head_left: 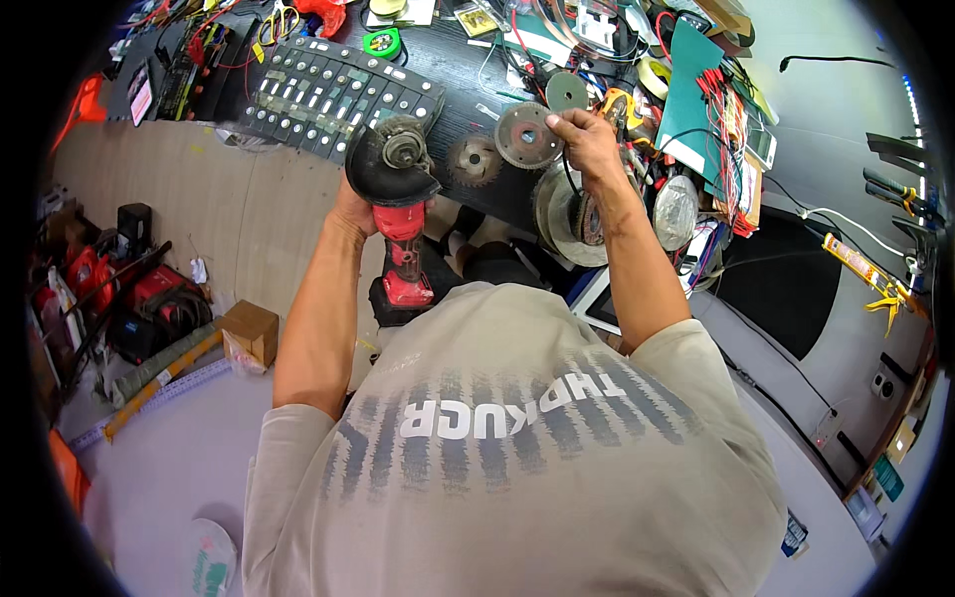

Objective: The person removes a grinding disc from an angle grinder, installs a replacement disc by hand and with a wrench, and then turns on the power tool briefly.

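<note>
A red and black cordless angle grinder [401, 227] is gripped by my left hand [354, 211], whose fingers are mostly hidden behind it. The grinder's black guard [373, 169] and bare-looking spindle face up, with the body pointing down toward my lap. My right hand [589, 141] pinches the edge of a grey-brown round disc [527, 136] with small holes, between thumb and fingers. A toothed saw blade [475, 160] lies on the dark table between the grinder and that disc. Just beyond my right hand is a greenish disc [566, 92].
Larger metal discs [559, 214] sit beside my right forearm. A dark organizer with rows of small parts [343, 95] and a green tape measure [382, 43] lie at the back left. Tangled wires [731, 149] crowd the right side. A cardboard box [249, 333] stands on the left floor.
</note>
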### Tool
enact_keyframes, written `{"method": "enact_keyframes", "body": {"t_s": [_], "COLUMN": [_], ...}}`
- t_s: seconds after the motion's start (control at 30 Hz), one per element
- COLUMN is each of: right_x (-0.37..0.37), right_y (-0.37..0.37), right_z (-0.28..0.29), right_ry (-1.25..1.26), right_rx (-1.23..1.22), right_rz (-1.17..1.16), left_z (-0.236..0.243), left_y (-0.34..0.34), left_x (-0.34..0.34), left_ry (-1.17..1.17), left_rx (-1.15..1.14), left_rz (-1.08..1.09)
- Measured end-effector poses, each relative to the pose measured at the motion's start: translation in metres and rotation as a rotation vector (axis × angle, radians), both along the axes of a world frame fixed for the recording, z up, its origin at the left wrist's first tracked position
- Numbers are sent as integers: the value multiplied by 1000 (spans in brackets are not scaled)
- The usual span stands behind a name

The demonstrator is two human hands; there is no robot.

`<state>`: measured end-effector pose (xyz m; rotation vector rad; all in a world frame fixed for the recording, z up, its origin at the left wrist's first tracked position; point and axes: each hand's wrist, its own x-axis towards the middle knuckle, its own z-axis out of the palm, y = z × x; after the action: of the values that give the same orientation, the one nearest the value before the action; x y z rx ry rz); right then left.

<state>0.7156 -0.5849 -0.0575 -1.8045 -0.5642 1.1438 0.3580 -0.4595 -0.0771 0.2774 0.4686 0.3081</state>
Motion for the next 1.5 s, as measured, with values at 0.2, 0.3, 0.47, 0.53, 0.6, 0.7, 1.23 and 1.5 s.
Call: {"method": "enact_keyframes", "body": {"t_s": [0.2,0.3,0.47,0.53,0.6,0.7,1.23,1.5], "right_x": [-25,-35,-23,-19,-13,0,92,43], "right_y": [3,9,13,14,20,30,73,36], "right_z": [5,-5,-63,-68,-70,-48,-57,63], "right_ry": [256,-1,-319,-406,-444,-594,-910,55], "right_rx": [-14,6,-150,-226,-260,-156,-528,32], "right_rz": [-63,56,366,337,284,193,137,-10], "left_z": [-6,-4,-5,-3,-6,18,0,26], "left_y": [-11,-19,-20,-19,-19,-20,-28,-40], "left_x": [-2,-2,0,-5,-10,-10,-22,-2], "left_ry": [77,26,39,45,94,59,-27,143], "left_rx": [142,103,150,180,206,288,196,328], "left_rz": [69,125,231,222,220,208,296,346]}}
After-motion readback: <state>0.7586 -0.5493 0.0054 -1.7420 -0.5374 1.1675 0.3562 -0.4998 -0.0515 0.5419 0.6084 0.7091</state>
